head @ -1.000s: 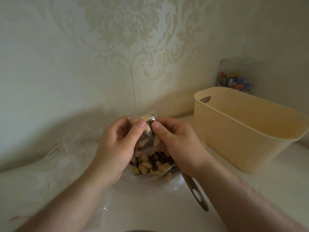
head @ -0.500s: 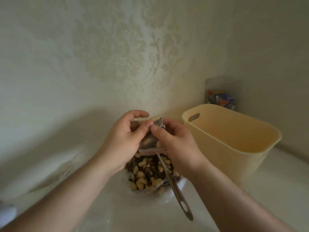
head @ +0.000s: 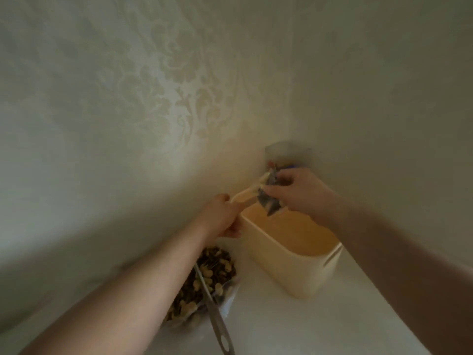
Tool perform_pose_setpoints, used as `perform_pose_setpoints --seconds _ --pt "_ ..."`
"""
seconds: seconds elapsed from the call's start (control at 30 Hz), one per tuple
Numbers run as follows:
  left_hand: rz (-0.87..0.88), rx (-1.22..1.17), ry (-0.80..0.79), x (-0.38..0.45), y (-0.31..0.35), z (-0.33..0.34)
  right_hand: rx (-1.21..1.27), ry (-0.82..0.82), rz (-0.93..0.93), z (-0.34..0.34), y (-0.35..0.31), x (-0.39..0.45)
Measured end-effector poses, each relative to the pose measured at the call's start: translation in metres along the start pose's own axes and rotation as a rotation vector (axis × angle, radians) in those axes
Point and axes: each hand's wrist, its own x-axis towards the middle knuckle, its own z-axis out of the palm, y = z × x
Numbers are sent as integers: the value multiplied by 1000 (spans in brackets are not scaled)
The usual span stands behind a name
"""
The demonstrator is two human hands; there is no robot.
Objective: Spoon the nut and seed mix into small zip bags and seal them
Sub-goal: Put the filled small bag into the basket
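Head: bag (head: pixel 270 201) between right fingers (head: pixel 275 192)

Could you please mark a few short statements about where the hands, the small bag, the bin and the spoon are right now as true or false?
1. The right hand holds the small filled bag over the yellow bin. True.
2. The spoon is in the left hand. False: it rests in the big bag of nut mix.
3. The left hand grips the bin's rim. True.
4. The bin lies tipped on its side. False: it stands upright.
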Motion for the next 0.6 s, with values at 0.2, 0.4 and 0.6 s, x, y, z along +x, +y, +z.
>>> perform_pose_setpoints --seconds 0.2,0.4,0.6 --pt "194 44 75 -15 -8 12 -532 -265 95 11 21 32" --pt "367 24 81 -41 -8 23 -739 -376 153 25 28 31" --pt "348 55 133 -49 -6 26 -759 -294 83 23 47 18"
